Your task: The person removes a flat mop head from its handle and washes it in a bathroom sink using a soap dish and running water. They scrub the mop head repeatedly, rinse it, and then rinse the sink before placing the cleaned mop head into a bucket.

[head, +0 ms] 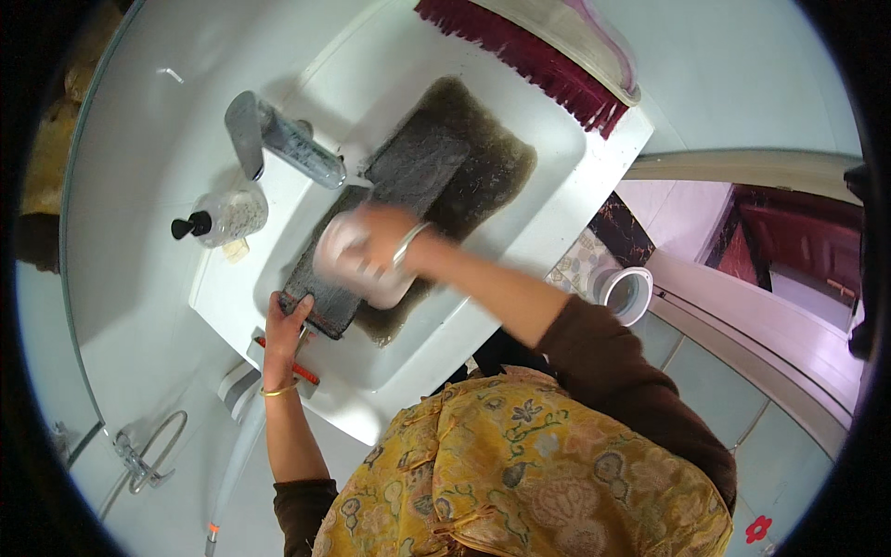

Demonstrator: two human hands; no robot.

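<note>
A long dark grey textile pad (424, 167) lies slantwise in the white washbasin (557, 132), over murky dark water (505, 174). My left hand (287, 324) pinches the pad's near left end, thumb on top. My right hand (386, 240), blurred, grips a pale pink plastic item (341, 261) held over the middle of the pad; whether it is a brush or a scoop I cannot tell. The chrome faucet (306, 153) points over the pad, and a little water seems to fall from its spout.
A broom head with dark red bristles (536, 66) rests across the basin's far right corner. A pump bottle (233, 214) stands left of the faucet. An orange-red tool (306, 374) lies on the near left rim. A white bucket (626, 294) is on the floor at right.
</note>
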